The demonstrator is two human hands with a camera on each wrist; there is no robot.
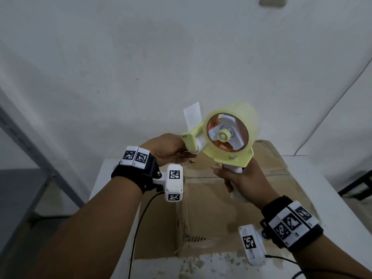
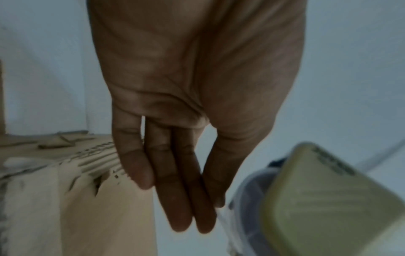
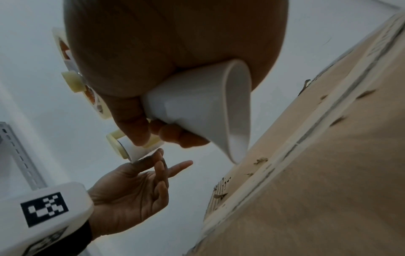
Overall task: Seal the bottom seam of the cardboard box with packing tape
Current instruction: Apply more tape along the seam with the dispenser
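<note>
A yellow tape dispenser with a clear tape roll is held up in the air above a worn cardboard box. My right hand grips its white handle. My left hand is at the dispenser's front end, fingers straight, with fingertips touching the white front roller. Whether they hold the tape end cannot be made out. The box stands on a white table. A long seam with old tape residue runs across its top face. The dispenser does not touch the box.
A grey metal shelf frame slants along the left. A thin cable runs down the white wall at right, and a dark frame sits beyond the table's right edge. Black wrist-camera cables hang over the table front.
</note>
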